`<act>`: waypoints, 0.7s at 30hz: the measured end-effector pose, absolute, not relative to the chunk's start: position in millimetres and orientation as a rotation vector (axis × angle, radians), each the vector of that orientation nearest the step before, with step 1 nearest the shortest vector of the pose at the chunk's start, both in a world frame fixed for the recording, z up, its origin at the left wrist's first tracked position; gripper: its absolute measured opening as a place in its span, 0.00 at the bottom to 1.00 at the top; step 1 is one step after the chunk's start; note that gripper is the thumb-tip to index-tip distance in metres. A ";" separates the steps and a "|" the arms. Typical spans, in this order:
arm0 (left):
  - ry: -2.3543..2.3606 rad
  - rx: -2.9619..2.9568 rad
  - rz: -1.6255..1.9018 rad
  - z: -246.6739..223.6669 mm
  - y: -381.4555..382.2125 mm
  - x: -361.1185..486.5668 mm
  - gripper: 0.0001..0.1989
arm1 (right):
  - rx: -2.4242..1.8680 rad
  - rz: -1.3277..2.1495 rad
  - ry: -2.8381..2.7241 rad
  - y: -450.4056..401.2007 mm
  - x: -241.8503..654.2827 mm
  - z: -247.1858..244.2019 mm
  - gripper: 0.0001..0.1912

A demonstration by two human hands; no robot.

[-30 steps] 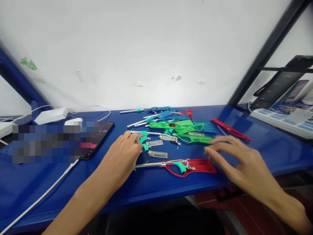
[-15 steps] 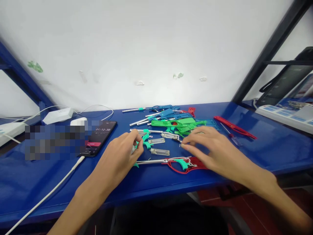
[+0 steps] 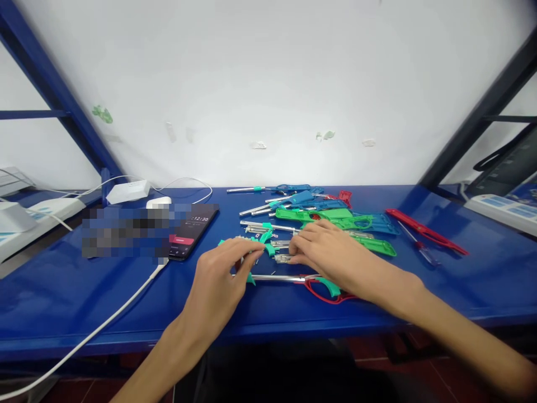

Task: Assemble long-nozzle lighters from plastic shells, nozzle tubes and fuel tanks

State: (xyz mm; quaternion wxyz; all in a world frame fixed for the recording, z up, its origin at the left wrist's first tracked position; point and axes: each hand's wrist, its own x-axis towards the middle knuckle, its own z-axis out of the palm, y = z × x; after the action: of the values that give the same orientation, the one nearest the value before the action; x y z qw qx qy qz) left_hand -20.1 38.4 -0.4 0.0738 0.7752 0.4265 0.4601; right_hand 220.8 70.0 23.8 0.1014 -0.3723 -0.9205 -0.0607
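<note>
My left hand (image 3: 224, 268) is closed in a pinch beside the teal triggers (image 3: 268, 246); whatever sits between its fingertips is too small to make out. My right hand (image 3: 327, 249) has its fingers drawn together on the right end of a small clear fuel tank (image 3: 282, 259), the nearer of two lying side by side. Beneath both hands lies a lighter's metal tube (image 3: 281, 278), joined to a red handle half (image 3: 323, 296) with a teal trigger in it. The right hand covers part of that handle.
Behind the hands are several long lighter parts: blue casings (image 3: 302, 197), green casings (image 3: 331, 218) and metal tubes. A red casing half (image 3: 425, 230) and a screwdriver (image 3: 419, 246) lie to the right. A phone (image 3: 195, 229) and white charging cable (image 3: 96, 330) are at left.
The view has turned slightly left. My right hand has moved left from the wire end of one tank onto the nearer clear tanks. My left hand stays near the teal triggers, its fingertips further right.
</note>
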 end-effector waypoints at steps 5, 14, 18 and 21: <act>1.275 2.041 1.468 -1.7 29.7 -8.6 0.07 | -1.098 -0.071 -2.531 51.1 237.2 25.4 0.13; 1.123 1.850 1.494 -2.5 13.0 5.3 0.07 | -1.083 0.019 -2.064 -10.8 231.8 6.1 0.08; 1.071 1.799 1.492 -5.8 10.2 9.3 0.09 | -1.061 0.213 -1.993 -21.6 224.1 -8.9 0.05; 1.036 1.807 1.442 -7.6 8.8 11.6 0.10 | -1.062 0.216 -1.999 -19.2 224.1 -16.3 0.06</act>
State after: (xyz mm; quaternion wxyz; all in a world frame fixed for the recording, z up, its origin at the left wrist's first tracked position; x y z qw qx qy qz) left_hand 11.6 8.8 -7.6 0.2997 0.6805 0.3902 0.5430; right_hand 224.1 -19.2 -16.3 0.4204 -0.4238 -0.7976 0.0862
